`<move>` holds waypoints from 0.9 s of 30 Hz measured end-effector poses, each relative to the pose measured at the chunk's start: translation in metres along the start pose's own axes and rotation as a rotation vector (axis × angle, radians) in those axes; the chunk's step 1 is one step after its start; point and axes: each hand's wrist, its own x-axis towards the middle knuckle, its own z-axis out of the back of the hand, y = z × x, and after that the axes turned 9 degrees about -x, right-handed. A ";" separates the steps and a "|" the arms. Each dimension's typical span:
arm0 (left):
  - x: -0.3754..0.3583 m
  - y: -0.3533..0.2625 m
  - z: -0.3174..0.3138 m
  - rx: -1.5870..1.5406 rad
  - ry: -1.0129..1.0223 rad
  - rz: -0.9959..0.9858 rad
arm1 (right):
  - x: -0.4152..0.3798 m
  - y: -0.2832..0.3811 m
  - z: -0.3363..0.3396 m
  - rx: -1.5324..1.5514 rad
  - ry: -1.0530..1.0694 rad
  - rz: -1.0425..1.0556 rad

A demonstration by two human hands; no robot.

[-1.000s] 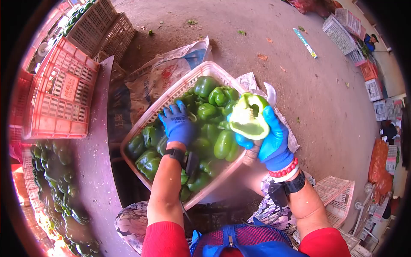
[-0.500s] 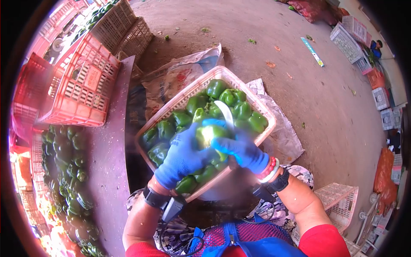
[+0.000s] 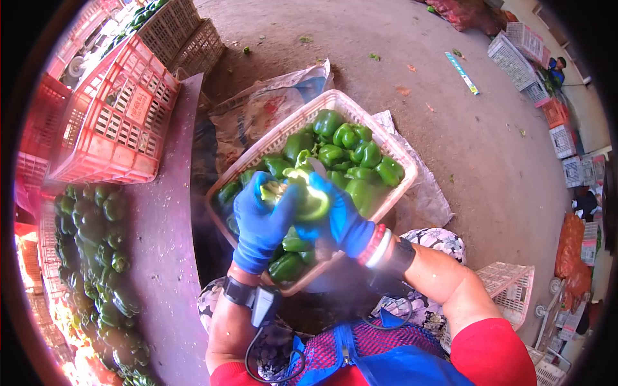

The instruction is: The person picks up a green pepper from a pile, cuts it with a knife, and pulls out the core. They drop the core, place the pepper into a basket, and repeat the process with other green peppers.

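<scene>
Knife [image 3: 317, 167] shifted left – cut pepper [image 3: 313, 204] between hands [image 3: 261, 222].

Scraps dot the brown floor [image 3: 508, 167] before you.
Printed sacking [image 3: 428, 190] spreads on both sides of your pepper crate [image 3: 409, 172]; a blue-and-white strip [image 3: 462, 74] lies near dried leaf scraps [image 3: 403, 91].

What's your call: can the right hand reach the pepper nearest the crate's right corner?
Probably yes: the corner pepper lies uncovered near the right hand, with nothing visible between, though that hand is occupied at the cut pepper.
</scene>
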 end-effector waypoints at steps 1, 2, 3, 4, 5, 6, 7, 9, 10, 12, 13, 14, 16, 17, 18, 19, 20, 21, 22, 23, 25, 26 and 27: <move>0.002 0.009 -0.003 0.100 -0.109 -0.074 | 0.005 0.001 0.001 0.040 -0.025 -0.041; 0.006 0.015 -0.003 -0.035 -0.215 -0.082 | 0.001 0.004 -0.011 -0.078 -0.175 -0.009; 0.009 0.019 0.007 -0.026 -0.257 -0.040 | 0.008 0.004 0.000 -0.246 -0.141 0.044; 0.012 0.015 0.018 -0.184 -0.294 0.076 | 0.019 0.007 0.015 -0.480 -0.168 0.062; 0.013 0.015 0.029 -0.342 -0.331 0.192 | 0.025 0.023 0.014 -0.760 -0.284 0.070; 0.012 0.024 0.039 -0.374 -0.355 0.188 | 0.032 0.039 0.012 -1.035 -0.411 0.047; 0.011 0.022 0.045 -0.397 -0.367 0.216 | 0.028 0.059 -0.018 -1.087 -0.508 0.060; 0.005 0.013 0.055 -0.401 -0.305 0.283 | 0.098 0.068 0.069 -1.576 -0.611 0.451; 0.002 0.012 0.059 -0.387 -0.290 0.302 | 0.117 0.073 0.085 -1.828 -0.739 0.545; -0.003 0.012 0.065 -0.354 -0.257 0.346 | 0.149 0.077 0.108 -2.023 -0.851 0.601; -0.004 0.008 0.066 -0.417 -0.253 0.392 | 0.161 0.077 0.117 -1.971 -0.833 0.551; -0.005 0.001 0.067 -0.481 -0.249 0.441 | 0.170 0.076 0.124 -1.919 -0.814 0.498; -0.007 -0.002 0.074 -0.596 -0.183 0.538 | 0.182 0.076 0.139 -1.921 -0.752 0.611; -0.008 -0.002 0.073 -0.688 -0.184 0.577 | 0.185 0.075 0.144 -1.917 -0.722 0.667; -0.006 -0.006 0.069 -0.779 -0.180 0.609 | 0.189 0.076 0.146 -1.971 -0.737 0.662; -0.004 -0.010 0.068 -0.868 -0.171 0.632 | 0.191 0.078 0.142 -1.920 -0.718 0.632; -0.004 -0.003 0.067 -0.923 -0.137 0.640 | 0.192 0.081 0.136 -1.868 -0.701 0.609; -0.005 0.004 0.066 -0.935 -0.101 0.645 | 0.191 0.085 0.133 -1.817 -0.687 0.592; -0.005 0.010 0.065 -0.949 -0.062 0.649 | 0.186 0.088 0.130 -1.693 -0.686 0.492; -0.006 0.014 0.063 -0.963 -0.022 0.654 | 0.181 0.090 0.131 -1.701 -0.677 0.503; -0.006 0.018 0.062 -0.862 0.018 0.711 | 0.169 0.092 0.141 -1.722 -0.668 0.521; -0.008 0.020 0.061 -0.828 0.040 0.731 | 0.155 0.092 0.123 -1.704 -0.649 0.457; -0.009 0.022 0.060 -0.794 0.059 0.749 | 0.140 0.086 0.110 -1.797 -0.482 0.540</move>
